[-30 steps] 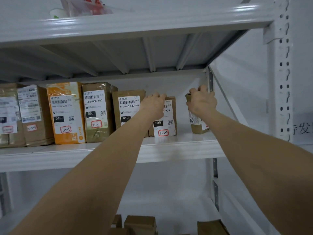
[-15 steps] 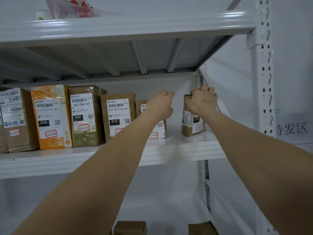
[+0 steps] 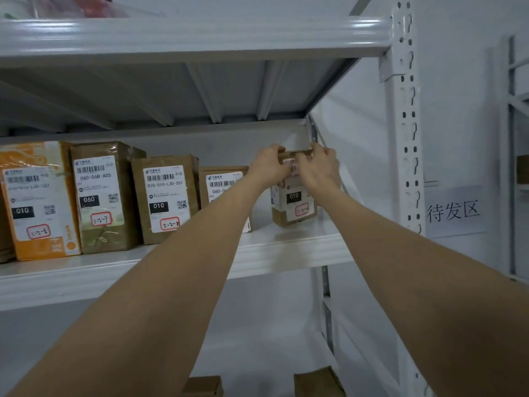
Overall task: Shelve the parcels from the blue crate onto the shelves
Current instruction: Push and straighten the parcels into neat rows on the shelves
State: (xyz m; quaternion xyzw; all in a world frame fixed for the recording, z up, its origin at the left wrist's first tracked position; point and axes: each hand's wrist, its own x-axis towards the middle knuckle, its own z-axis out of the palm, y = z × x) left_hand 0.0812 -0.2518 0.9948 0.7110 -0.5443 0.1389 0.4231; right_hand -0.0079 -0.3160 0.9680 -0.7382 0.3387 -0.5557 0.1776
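- Two hands in use: my left hand (image 3: 267, 167) and right hand (image 3: 320, 170) both grasp the top edge of the small parcel (image 3: 294, 207).
- Five labelled parcels stand upright on the middle shelf (image 3: 286, 250); the grasped one is rightmost.
- An open gap separates it from the neighbouring parcel (image 3: 223, 181); the shelf's right end is just beside it.

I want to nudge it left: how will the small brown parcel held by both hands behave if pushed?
Probably stiff: the small brown parcel keeps crisp box corners. It stands upright, taller than wide, with the left hand and right hand gripping its top, so a high push may tip it. The smooth painted shelf should let it slide easily.
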